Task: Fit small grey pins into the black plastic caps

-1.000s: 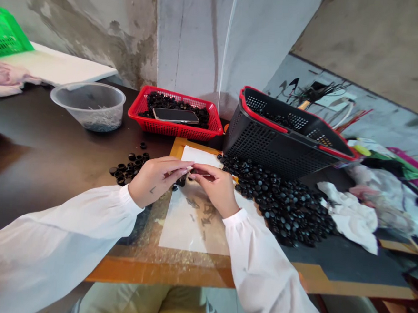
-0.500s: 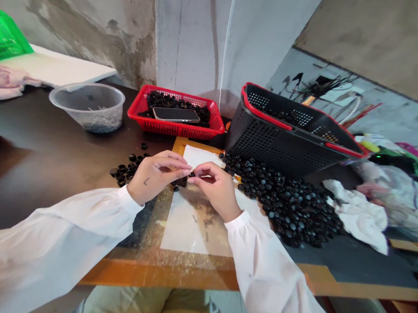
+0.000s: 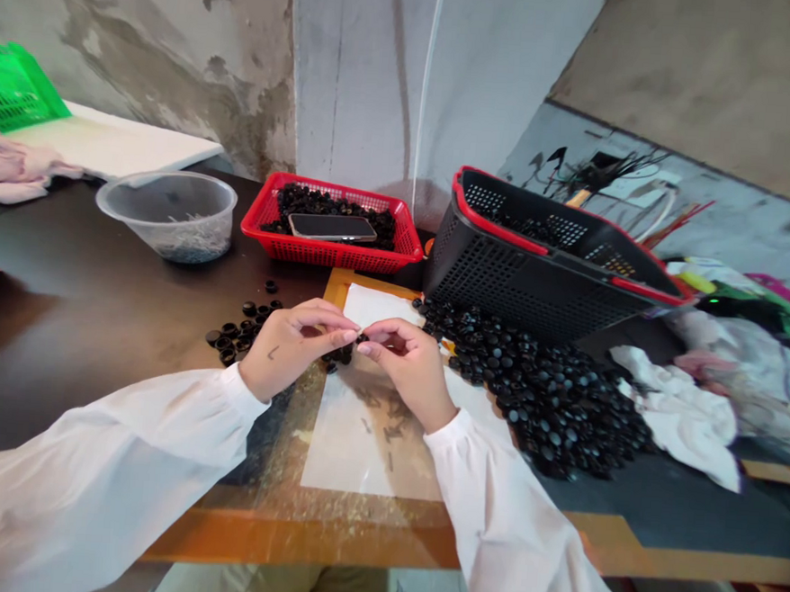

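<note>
Above a white paper sheet, my two hands meet fingertip to fingertip. My right hand pinches a small black round cap between thumb and fingers. The fingers of my left hand are pressed together against the same spot; whatever they grip is too small to make out. Several black caps lie partly hidden just under my fingers. More loose caps rest on the table left of my left hand. Small thin dark pieces show on the sheet below my right palm.
A large heap of black caps spreads on the right, before a black basket with red trim. At the back stand a red basket of caps with a phone on top and a clear bowl. White cloth lies far right.
The whole view has tilted slightly, so things sit a little lower in the picture. My hands stay joined at the cap, with only slight finger movement.
</note>
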The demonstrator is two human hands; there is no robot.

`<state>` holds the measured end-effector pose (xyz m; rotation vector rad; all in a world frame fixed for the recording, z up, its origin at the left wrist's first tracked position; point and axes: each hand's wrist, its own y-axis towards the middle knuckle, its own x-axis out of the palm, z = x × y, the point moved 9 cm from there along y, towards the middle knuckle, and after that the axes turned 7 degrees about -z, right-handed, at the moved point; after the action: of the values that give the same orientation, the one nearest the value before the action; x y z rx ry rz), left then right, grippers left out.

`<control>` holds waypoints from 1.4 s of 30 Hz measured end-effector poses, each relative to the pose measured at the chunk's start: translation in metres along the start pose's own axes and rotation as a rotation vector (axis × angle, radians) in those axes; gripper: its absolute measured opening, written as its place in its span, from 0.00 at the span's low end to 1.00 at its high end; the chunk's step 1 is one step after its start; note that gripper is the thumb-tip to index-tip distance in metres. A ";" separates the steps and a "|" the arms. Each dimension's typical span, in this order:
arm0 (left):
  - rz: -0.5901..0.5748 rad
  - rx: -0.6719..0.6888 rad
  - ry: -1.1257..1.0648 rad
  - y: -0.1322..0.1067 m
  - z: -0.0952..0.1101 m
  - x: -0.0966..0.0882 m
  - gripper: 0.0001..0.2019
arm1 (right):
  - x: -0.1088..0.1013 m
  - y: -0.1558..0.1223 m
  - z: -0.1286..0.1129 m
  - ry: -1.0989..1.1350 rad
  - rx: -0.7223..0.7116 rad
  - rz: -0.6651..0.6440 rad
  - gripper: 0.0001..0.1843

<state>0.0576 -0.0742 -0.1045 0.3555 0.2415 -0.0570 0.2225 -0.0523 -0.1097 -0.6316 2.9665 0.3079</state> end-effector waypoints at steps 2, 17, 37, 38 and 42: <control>0.007 0.030 0.035 -0.001 0.004 0.000 0.09 | 0.001 0.000 0.001 0.004 0.001 -0.002 0.13; 0.121 0.372 0.330 -0.012 0.049 -0.002 0.06 | 0.003 -0.001 0.007 0.201 0.059 -0.036 0.16; 0.073 0.041 1.412 0.017 0.009 -0.075 0.24 | -0.004 0.001 0.019 0.502 0.130 0.069 0.18; 0.051 0.021 1.411 0.018 0.003 -0.075 0.23 | -0.003 0.000 0.019 0.501 0.127 0.063 0.18; -0.034 -0.008 1.395 0.018 -0.009 -0.071 0.16 | 0.002 -0.001 0.014 0.493 0.095 0.026 0.18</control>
<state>-0.0112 -0.0535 -0.0894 0.3328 1.6264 0.1731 0.2219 -0.0506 -0.1237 -0.7512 3.4293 0.0076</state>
